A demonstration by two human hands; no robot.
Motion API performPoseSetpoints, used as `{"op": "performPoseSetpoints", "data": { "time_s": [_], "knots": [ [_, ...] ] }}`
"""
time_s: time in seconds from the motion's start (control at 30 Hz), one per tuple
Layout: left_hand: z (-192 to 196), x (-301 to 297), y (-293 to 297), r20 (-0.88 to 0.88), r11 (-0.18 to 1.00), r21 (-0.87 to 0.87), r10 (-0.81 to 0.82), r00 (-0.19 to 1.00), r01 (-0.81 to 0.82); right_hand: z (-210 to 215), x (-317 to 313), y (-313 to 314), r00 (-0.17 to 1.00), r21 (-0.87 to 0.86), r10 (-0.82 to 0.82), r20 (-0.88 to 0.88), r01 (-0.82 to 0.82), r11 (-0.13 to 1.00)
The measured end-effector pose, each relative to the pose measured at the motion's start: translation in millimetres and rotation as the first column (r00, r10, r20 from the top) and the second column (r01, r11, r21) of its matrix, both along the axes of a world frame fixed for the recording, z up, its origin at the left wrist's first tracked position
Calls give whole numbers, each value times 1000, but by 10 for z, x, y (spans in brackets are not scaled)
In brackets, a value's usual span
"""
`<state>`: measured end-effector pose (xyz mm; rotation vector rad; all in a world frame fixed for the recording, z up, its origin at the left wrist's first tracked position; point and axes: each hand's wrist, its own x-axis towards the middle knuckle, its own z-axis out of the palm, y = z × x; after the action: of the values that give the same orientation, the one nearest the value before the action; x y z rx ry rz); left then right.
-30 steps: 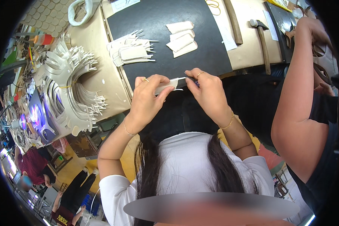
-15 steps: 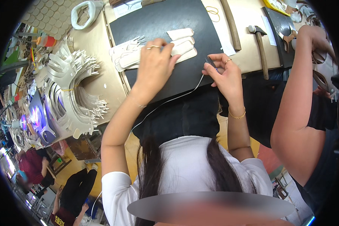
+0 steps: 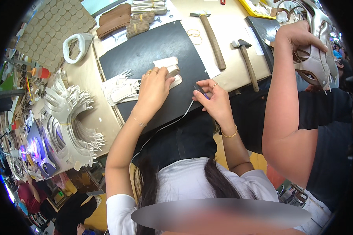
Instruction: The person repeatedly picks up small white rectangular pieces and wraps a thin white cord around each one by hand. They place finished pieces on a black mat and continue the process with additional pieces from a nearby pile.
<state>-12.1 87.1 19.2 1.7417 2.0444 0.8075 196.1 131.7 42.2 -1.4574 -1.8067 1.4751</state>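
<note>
On a black board (image 3: 137, 43), my left hand (image 3: 154, 87) is closed round the end of a cream strap piece (image 3: 172, 71), whose edge is tipped up from the ones under it. More cream straps (image 3: 121, 92) lie in a loose pile beside the hand, some with thin tails at the far side. To the right, my right hand (image 3: 215, 100) is closed on a small dark pointed tool (image 3: 200, 90) with a bit of blue, held just above the board's near right side; its kind is partly hidden by my fingers. A thin white cord (image 3: 168, 124) runs along the board's near edge.
Two hammers (image 3: 213, 41) (image 3: 247, 64) lie right of the board. Bundled brown strips (image 3: 139, 24) sit behind it. Stacks of curved cream straps (image 3: 72, 125) and a white bag-lined tub (image 3: 76, 49) stand at left. At right a co-worker's hand (image 3: 302, 37) holds a strappy metallic shoe upper (image 3: 319, 58).
The whole view has shifted, so the board appears lower and further left. My left hand has tipped up a strap that lay flatter before. The co-worker's hand has raised the shoe upper.
</note>
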Motion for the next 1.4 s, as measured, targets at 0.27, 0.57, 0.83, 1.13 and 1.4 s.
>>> {"op": "performPoseSetpoints", "data": {
  "time_s": [0.27,0.57,0.83,1.13,1.4],
  "knots": [
    [258,4,-415,-12,994,-47,-99,995,98,42,70,31,979,-248,-10,-205,-42,968],
    [34,435,-797,128,990,128,-80,989,63,129,-40,19,891,-431,43,-452,-260,864],
    [-463,229,-644,-95,950,310,-5,995,34,-224,-317,49,900,-302,19,-435,-166,939],
    [-283,242,-662,272,948,286,61,960,-141,-278,-189,6,788,-287,-71,-611,-137,948],
    [26,206,-661,690,976,71,100,717,-205,-226,-216,-267,941,-224,64,-333,-145,964]
  ]
}}
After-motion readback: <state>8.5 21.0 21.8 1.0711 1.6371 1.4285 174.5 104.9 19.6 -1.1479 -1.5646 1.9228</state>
